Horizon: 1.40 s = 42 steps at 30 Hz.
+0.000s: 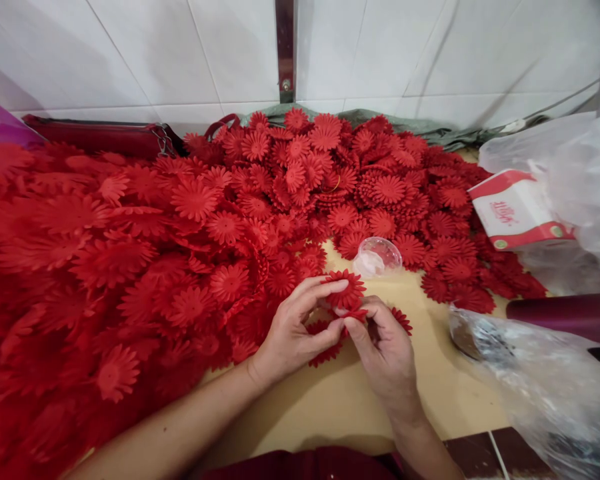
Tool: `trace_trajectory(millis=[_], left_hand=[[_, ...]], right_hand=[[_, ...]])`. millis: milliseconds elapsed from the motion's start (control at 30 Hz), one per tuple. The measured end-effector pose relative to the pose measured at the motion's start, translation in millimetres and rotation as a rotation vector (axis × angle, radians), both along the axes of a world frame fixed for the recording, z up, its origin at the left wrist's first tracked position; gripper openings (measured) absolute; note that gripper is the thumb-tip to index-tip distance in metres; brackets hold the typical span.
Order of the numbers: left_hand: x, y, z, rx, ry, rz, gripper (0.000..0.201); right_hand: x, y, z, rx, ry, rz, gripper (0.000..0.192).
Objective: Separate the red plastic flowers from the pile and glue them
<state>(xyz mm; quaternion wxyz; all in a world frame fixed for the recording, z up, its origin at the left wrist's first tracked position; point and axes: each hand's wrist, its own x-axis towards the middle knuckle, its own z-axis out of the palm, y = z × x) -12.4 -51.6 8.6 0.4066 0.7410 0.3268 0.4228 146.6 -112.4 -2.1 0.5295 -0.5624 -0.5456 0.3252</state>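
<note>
Both hands meet over the yellowish tabletop [340, 407]. With thumb and fingers, my left hand [296, 325] grips a red petal disc [349, 291] shaped like a daisy. My right hand [387, 347] pinches a second red petal piece [355, 314], seen nearly edge-on, right below the first and touching my left thumb tip. Whether the two pieces are joined is hidden by the fingers. More red petal discs lie on the table under and behind the hands, one showing its edge [401, 321] at the right. Just beyond my fingertips stands a small clear plastic cup [379, 256] with something whitish inside.
Heaped red petal discs [193, 200] cover the left and back of the table up to the tiled wall [240, 53]. A dark red purse [97, 135] lies behind them. On the right are a white-and-red box [517, 210], a maroon cylinder [565, 317] and clear plastic bags [555, 380].
</note>
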Motion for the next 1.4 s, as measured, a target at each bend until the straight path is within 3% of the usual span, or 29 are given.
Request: trace_trajectory(millis=[100,233,433,533,633,733,833,900,1033,1133,1267,1400], left_hand=[[0.1,0.4,0.2,0.028,0.0,0.012,0.047],[2.2,-3.0,0.3,0.119,0.029,0.132,0.046],[-4.3,6.6,-1.3,0.247,0.079,0.472,0.053],[-9.3,8.8,-3.8,0.299,0.072,0.529,0.064],[-11.5,3.2,-2.8,0.343,0.011,0.451,0.065],[-9.6,-3.8,3.1,0.346,-0.044,0.268,0.053],[-3.3,-7.1,6.6,0.192,-0.097,0.139,0.029],[1.6,-7.6,4.3,0.027,-0.125,0.121,0.019],[6.3,-8.4,-4.9,-0.245,-0.189,0.137,0.039],[6.7,-9.0,-6.5,-0.37,-0.224,0.06,0.047],[8.5,-7.2,-4.3,-0.516,-0.34,-0.061,0.031],[9.7,-2.7,-3.1,-0.541,-0.417,-0.056,0.01]], right_hand=[[-0.1,-0.5,-0.9,-0.028,0.007,-0.003,0.01],[-1.4,-0.4,1.0,-0.032,0.0,0.036,0.01],[-3.0,-1.6,4.6,0.111,-0.097,0.008,0.012],[-3.6,-0.3,5.4,0.175,-0.248,-0.038,0.017],[-3.5,1.1,4.9,0.209,-0.303,-0.09,0.028],[-2.4,0.3,2.8,0.227,-0.248,-0.158,0.026],[-1.7,-2.3,1.4,0.259,-0.201,-0.246,0.025],[-1.8,-3.7,1.2,0.286,-0.195,-0.27,0.026],[-2.7,-4.4,-1.4,0.296,-0.196,-0.224,0.034],[-3.9,-4.3,-6.0,0.275,-0.186,-0.212,0.039],[-5.0,-2.9,-9.5,0.257,-0.176,-0.221,0.038],[-4.5,-0.3,-7.0,0.336,-0.193,-0.218,0.043]])
